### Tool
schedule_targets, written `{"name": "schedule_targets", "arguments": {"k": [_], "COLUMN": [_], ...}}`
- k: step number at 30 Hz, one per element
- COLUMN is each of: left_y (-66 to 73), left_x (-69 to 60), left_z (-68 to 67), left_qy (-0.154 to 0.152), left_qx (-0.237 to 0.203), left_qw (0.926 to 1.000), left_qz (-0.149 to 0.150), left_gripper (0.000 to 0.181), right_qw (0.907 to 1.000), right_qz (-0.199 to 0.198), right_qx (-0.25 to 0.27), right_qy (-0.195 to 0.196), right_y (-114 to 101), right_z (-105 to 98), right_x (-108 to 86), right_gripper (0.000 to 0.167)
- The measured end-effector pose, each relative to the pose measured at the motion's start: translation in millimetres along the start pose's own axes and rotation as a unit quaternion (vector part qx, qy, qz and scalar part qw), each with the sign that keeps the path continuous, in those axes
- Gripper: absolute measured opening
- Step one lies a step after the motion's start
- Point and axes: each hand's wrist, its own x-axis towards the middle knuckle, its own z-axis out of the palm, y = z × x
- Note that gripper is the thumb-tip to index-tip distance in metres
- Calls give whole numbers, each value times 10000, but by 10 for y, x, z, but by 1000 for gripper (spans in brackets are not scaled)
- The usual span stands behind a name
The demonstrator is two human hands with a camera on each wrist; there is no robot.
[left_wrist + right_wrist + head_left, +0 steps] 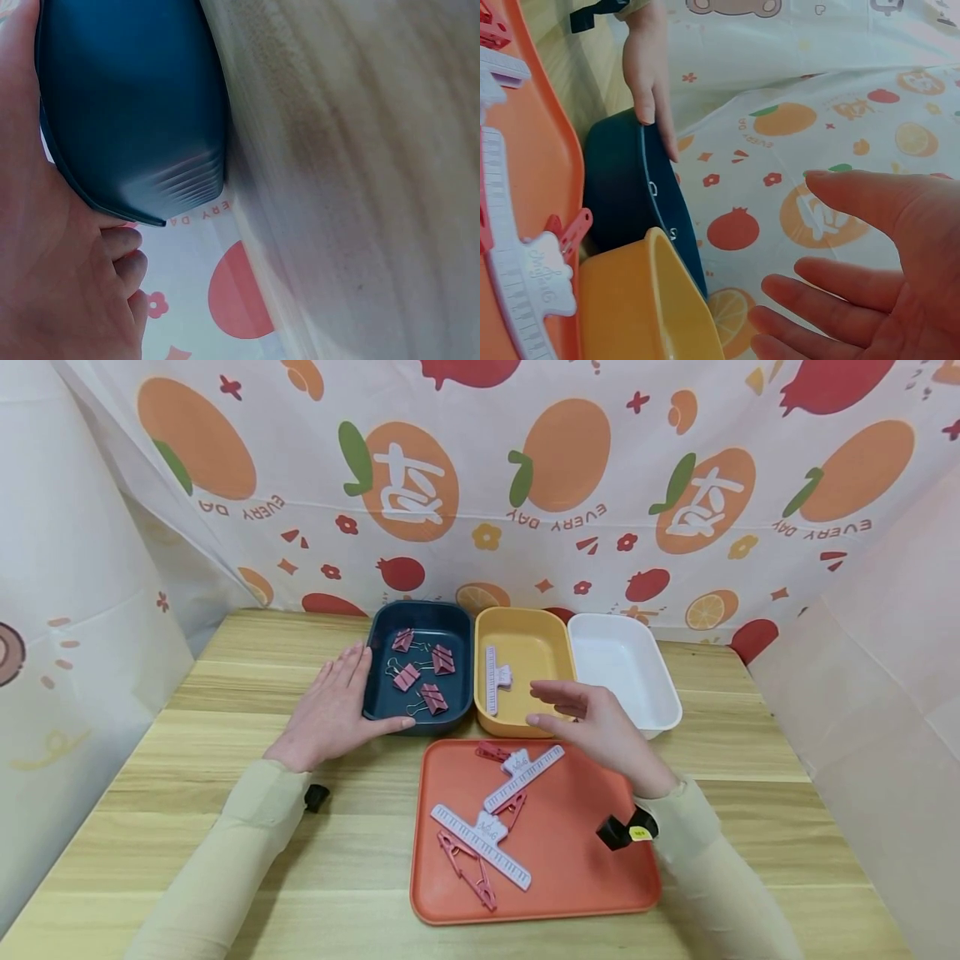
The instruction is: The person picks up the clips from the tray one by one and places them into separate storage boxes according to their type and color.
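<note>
My left hand (326, 706) rests along the left rim of a dark blue box (382, 703), fingers extended and thumb at the near corner. Several dark pink binder clips (443, 660) lie inside that box. My right hand (600, 727) hovers at the near right corner of a yellow box (536, 647), holding nothing, thumb apart from the fingers. One long white clip (492, 693) with a piano-key pattern lies in the yellow box. On an orange tray (585, 881) are two similar piano-key clips (480, 845) and pink clothespins (480, 889), some partly hidden under them.
A white box (622, 664) stands right of the yellow one, the three boxes side by side behind the tray. All sit on a wooden table (352, 877). Behind hangs a fruit-patterned cloth (487, 560). Black straps (617, 833) are on the wrists.
</note>
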Motion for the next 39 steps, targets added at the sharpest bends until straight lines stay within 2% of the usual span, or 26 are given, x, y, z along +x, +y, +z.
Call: {"name": "schedule_targets", "arguments": {"k": [13,21,28,39], "left_y": [-7,2,7,17], "left_x": [-6,-14,-13,-13], "left_z": [-2,-1,-5,-14], "left_qy": [-13,12,-37,-85], "left_qx": [26,21,32,40], "left_qw": [10000,10000,10000,9999], "left_qz": [-21,-12,-38,-96], "left_gripper": [135,134,134,135], "right_qw": [9985,9962,9957,9896], "right_qz": [40,331,75,175], "right_qx": [-148,-440,-337,-936], "right_qy": [-530,-677,-854,-1078], "right_y": [110,197,336,493], "right_z": [87,140,177,293], "right_x": [-125,-187,-189,-137], "right_gripper": [51,54,54,58]}}
